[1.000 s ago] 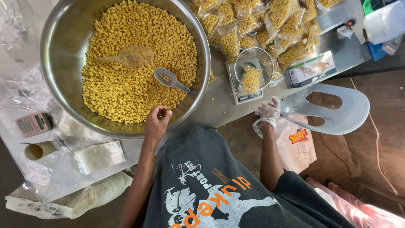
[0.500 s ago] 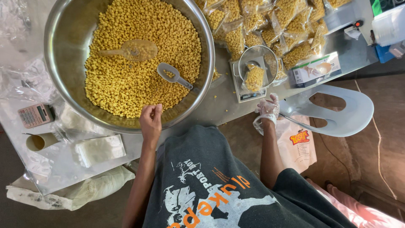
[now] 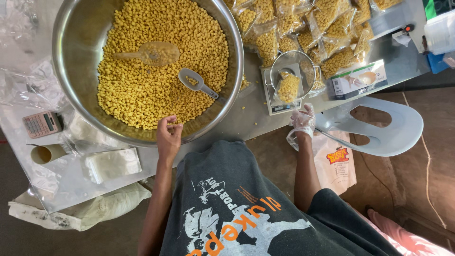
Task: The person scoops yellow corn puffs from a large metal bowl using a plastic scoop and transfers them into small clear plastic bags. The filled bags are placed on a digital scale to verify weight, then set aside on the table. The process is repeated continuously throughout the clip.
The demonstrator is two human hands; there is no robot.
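Head view: left of the big round steel bowl point(image 3: 76, 57) lie a small pink calculator point(image 3: 41, 124), a cardboard tube point(image 3: 45, 153) and a stack of clear flat bags point(image 3: 113, 164). The bowl holds loose yellow puffed pellets point(image 3: 151, 80), light, dry and crumbly by the look, best taken in a soft pinch or scooped. The bare left hand point(image 3: 168, 137) reaches over the bowl's near rim, fingers curled closed on a few pellets. A clear plastic scoop point(image 3: 150, 53) and a grey plastic scoop point(image 3: 198, 82) lie on the heap, clear of the hand. Right of the bowl, a part-filled clear bag point(image 3: 287, 88) stands in a small pan on a white scale point(image 3: 278, 105). The gloved right hand point(image 3: 302, 124) hangs near it, loosely open, empty. Filled packets point(image 3: 332, 33) crowd behind.
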